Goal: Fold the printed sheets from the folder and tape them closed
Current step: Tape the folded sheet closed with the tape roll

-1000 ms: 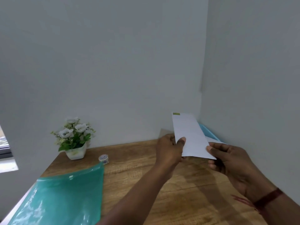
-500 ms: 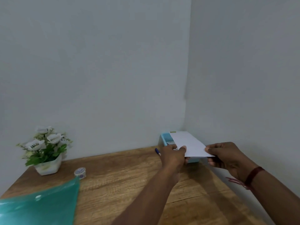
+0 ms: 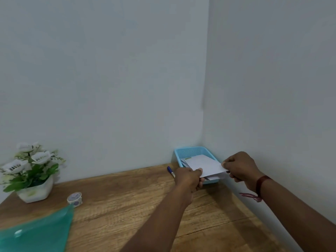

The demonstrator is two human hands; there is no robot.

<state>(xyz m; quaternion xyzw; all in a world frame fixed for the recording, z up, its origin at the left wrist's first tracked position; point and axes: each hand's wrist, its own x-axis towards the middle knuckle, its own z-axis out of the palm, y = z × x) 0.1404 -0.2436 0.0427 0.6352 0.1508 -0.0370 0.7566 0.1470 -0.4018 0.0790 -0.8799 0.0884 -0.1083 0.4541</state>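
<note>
**Folded sheet lowered into the corner basket**

Nearest, the green folder [image 3: 36,231] lies on the desk [image 3: 127,206], with the tape roll [image 3: 75,198] just beyond it. Farther out, the left hand [image 3: 188,177] and right hand [image 3: 240,166] each pinch a near corner of the folded sheet [image 3: 205,166], keeping it flat, probably to lay it on the papers in the blue basket [image 3: 190,152]. Half a second ago the sheet was held higher; now it sits low within the rim.

Paper: the folded white paper sheet [image 3: 203,165], which I held raised and tilted a second ago, now lies low and nearly flat over the light-blue plastic mesh basket [image 3: 190,151].
Hands: my left hand [image 3: 188,178] and right hand [image 3: 240,167] have reached forward to the basket's near end, each pinching a near corner.
</note>
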